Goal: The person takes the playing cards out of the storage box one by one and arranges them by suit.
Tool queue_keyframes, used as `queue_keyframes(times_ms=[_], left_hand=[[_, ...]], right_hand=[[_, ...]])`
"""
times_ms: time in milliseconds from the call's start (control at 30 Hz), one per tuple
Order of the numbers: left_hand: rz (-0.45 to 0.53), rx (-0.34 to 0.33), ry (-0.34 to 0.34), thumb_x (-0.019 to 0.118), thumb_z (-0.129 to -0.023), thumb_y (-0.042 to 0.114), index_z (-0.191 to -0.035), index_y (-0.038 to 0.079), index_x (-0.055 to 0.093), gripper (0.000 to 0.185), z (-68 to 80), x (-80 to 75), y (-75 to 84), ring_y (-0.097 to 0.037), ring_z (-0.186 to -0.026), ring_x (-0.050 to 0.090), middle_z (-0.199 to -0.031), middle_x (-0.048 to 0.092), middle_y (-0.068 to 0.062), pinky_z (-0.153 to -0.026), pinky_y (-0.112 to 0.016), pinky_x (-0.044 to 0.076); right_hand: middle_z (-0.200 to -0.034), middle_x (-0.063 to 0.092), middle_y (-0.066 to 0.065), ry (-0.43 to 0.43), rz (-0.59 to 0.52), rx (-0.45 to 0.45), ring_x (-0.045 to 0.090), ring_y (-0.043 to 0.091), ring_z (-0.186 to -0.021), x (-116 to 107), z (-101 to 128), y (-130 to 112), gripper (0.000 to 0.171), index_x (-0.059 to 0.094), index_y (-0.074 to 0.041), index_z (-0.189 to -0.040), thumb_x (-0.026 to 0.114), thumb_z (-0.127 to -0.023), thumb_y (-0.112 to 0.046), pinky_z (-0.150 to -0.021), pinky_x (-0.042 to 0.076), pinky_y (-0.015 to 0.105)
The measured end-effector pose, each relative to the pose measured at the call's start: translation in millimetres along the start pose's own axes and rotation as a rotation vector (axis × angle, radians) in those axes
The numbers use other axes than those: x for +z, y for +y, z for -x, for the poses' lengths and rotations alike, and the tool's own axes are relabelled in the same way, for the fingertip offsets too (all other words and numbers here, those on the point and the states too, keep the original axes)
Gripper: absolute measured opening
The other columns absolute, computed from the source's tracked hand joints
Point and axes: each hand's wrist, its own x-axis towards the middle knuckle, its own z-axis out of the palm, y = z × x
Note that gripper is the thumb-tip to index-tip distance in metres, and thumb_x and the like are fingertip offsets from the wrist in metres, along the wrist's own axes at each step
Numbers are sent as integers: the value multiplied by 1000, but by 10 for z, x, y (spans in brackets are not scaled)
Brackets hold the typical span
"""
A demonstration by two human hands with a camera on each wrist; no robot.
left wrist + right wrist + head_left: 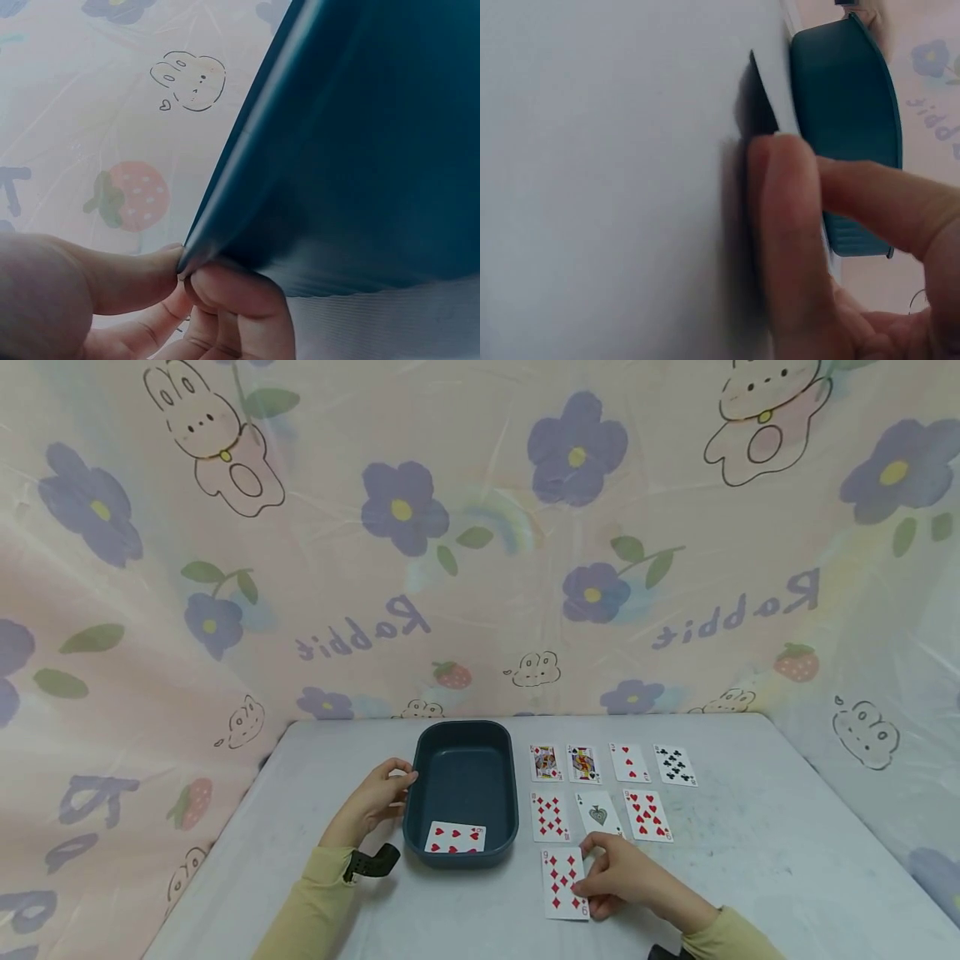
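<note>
On the table stands a dark teal plastic tray (465, 777) with rounded corners. A hearts playing card (455, 837) lies inside it, at its near end. My left hand (381, 797) holds the tray's left rim, and in the left wrist view thumb and bent fingers (240, 300) pinch that rim. To the right of the tray, my right hand (618, 872) pinches the right edge of a nine of diamonds (558, 883), face up. In the right wrist view this card (760, 101) appears edge-on as a dark sliver, tilted a little off the table.
Face-up cards lie in two rows right of the tray: two face cards (546, 763), a three of hearts (629, 763) and a clubs card (676, 766) behind; a ten of diamonds (551, 817), an ace of spades (597, 814) and a hearts card (648, 816) in front. A patterned curtain (480, 585) surrounds the table.
</note>
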Motion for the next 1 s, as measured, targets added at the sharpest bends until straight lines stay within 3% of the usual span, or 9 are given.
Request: queue_keyframes(times_ms=[500,1000], left_hand=[[4,20,-7,55,-98,16,-109,8,53,14,12,-9,0,-22,-73,52,-87,52,-10,-61,-30,46],[-6,-5,4,55,-98,17,-109,10,53,14,1,2,14,-21,-72,52,-86,53,-9,-59,-29,45]], right_hand=[[-62,62,9,63,112,-9,57,16,-42,44,-24,-71,46,48,0,-103,81,-76,-16,-43,50,33],[-64,60,8,130,101,-28,59,19,-43,78,37,-48,38,51,0,-98,79,-76,-12,-44,50,36]])
